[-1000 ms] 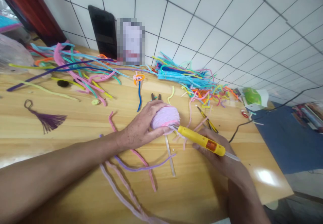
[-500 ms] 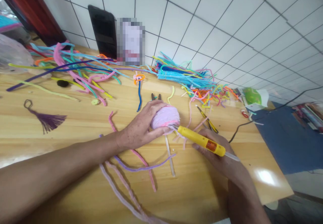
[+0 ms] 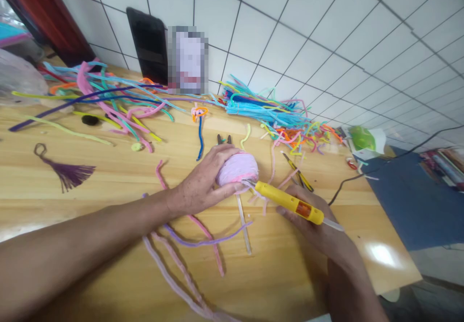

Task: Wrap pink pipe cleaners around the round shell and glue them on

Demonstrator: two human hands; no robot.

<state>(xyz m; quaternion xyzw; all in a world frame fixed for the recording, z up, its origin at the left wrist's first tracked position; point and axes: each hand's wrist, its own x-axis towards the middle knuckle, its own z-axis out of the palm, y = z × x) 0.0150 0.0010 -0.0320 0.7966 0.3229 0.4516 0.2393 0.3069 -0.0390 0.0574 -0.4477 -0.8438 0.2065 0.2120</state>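
Near the middle of the wooden table, my left hand (image 3: pixel 206 179) is wrapped round a fuzzy lilac ball (image 3: pixel 239 168) with a pink band low on its side. My right hand (image 3: pixel 308 215) grips a yellow hot glue gun (image 3: pixel 286 200), its metal nozzle at the ball's lower right edge. A clear glue stick sticks out of the gun's rear end. Another clear stick (image 3: pixel 244 230) lies on the table below the ball. Pink and purple pipe cleaners (image 3: pixel 206 242) lie under and beside my left forearm. Dark-handled pliers (image 3: pixel 224 139) show partly behind the ball.
Loose coloured pipe cleaners (image 3: pixel 119 104) lie at the back left, and a blue bundle (image 3: pixel 268 111) along the tiled wall. A black phone (image 3: pixel 148 44) leans there. A purple tassel (image 3: pixel 70 169) lies left. Yellow-black scissors (image 3: pixel 299 172) and a dark cable (image 3: pixel 348 179) are on the right.
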